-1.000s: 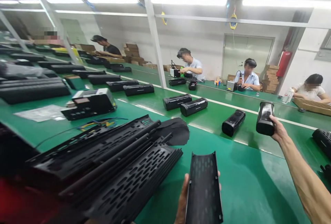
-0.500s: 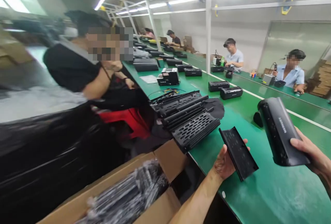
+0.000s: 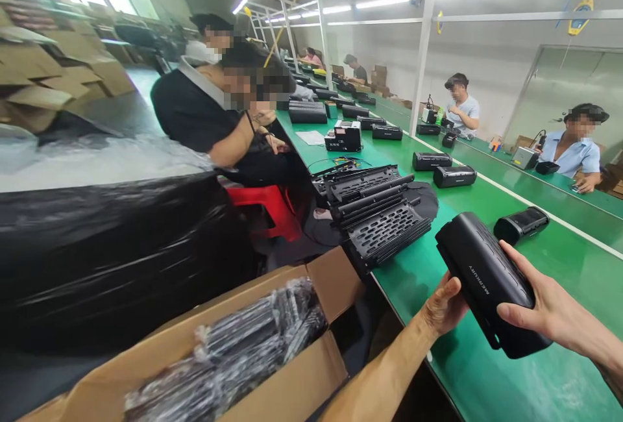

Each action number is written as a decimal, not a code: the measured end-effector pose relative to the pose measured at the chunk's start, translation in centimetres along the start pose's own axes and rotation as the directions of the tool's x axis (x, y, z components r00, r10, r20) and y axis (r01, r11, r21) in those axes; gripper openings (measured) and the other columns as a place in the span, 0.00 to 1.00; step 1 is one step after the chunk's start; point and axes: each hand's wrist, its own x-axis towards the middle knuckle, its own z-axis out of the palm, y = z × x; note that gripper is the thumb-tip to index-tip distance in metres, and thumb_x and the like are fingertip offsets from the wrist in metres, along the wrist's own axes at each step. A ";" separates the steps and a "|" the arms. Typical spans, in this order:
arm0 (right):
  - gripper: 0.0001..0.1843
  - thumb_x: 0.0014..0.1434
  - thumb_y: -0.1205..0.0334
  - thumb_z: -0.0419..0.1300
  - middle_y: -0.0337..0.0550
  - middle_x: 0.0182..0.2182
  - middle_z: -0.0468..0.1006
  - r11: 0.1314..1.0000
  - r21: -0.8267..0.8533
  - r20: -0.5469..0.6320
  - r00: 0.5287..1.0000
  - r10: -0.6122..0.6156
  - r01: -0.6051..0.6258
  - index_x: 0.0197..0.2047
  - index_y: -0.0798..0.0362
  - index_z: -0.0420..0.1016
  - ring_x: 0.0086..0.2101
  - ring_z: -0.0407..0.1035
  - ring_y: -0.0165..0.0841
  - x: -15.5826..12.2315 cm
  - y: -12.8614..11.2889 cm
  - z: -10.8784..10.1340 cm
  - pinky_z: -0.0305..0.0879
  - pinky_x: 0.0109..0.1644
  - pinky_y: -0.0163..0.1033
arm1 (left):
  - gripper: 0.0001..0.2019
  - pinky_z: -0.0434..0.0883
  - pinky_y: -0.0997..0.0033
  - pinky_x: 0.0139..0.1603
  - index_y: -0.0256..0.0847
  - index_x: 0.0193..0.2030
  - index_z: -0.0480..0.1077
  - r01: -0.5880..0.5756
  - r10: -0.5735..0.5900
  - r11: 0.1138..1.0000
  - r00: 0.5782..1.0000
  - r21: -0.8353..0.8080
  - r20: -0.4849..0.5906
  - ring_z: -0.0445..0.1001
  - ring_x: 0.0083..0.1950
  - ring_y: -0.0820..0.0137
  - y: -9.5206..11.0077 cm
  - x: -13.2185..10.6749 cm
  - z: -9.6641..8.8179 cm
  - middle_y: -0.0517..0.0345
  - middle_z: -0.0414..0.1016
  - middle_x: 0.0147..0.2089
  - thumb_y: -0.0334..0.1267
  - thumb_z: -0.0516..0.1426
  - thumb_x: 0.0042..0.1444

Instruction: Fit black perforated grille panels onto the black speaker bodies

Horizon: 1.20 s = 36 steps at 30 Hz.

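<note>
A black cylindrical speaker body (image 3: 491,279) with white lettering on its side is tilted above the green bench. My right hand (image 3: 548,302) grips its near end, thumb on the front and fingers over the top. At the speaker's left underside is my left hand (image 3: 444,308), curled with the thumb up against it. That hand holds the black cover panel, now pressed under or against the speaker and mostly hidden behind it. Whether the two parts are seated together I cannot tell. Perforated black cover panels (image 3: 389,230) lie stacked on the bench just beyond my left hand.
An open cardboard box (image 3: 335,279) with plastic-wrapped parts stands left of the bench edge. Several finished-looking speakers (image 3: 455,176) line the green belt. A co-worker (image 3: 195,110) sits at the left near a red stool (image 3: 267,211); others work across the belt.
The speaker and the panel, apart before, have come together, the panel passing behind the speaker. My right hand moved left with the speaker. The view has swung left.
</note>
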 end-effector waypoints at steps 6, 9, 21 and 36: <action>0.59 0.59 0.35 0.66 0.52 0.65 0.73 0.998 -0.035 0.008 0.999 -0.051 0.051 0.82 0.43 0.42 0.53 0.77 0.52 0.2 0.6 0.7 0.76 0.54 0.55 | 0.36 0.69 0.50 0.66 0.41 0.61 0.77 -0.007 0.007 1.000 1.000 0.006 -0.002 0.75 0.66 0.46 -0.5 0.4 -0.7 0.44 0.83 0.57 0.58 0.73 0.49; 0.58 0.60 0.36 0.65 0.50 0.65 0.73 0.998 -0.043 0.059 0.998 -0.033 0.036 0.83 0.41 0.40 0.53 0.77 0.51 0.8 0.7 0.2 0.75 0.55 0.54 | 0.39 0.69 0.47 0.67 0.44 0.65 0.74 -0.013 0.013 1.000 0.999 -0.012 -0.035 0.74 0.67 0.45 -1.1 0.7 -0.9 0.46 0.83 0.55 0.58 0.73 0.49; 0.60 0.53 0.34 0.72 0.57 0.70 0.60 0.978 0.014 -0.574 0.802 -0.161 0.207 0.78 0.44 0.48 0.66 0.61 0.59 -0.4 5.1 5.5 0.58 0.70 0.66 | 0.47 0.77 0.55 0.55 0.51 0.71 0.66 -0.155 0.196 0.977 0.928 0.149 -0.317 0.78 0.60 0.51 -0.6 2.5 0.9 0.50 0.79 0.62 0.52 0.75 0.44; 0.38 0.51 0.38 0.73 0.47 0.58 0.77 0.966 0.113 -0.546 0.827 -0.136 0.234 0.61 0.43 0.73 0.55 0.73 0.50 -2.1 7.6 0.1 0.71 0.59 0.49 | 0.50 0.67 0.51 0.67 0.46 0.73 0.66 -0.125 0.008 0.643 0.988 0.755 0.156 0.71 0.66 0.46 11.0 5.7 1.6 0.48 0.73 0.64 0.40 0.76 0.41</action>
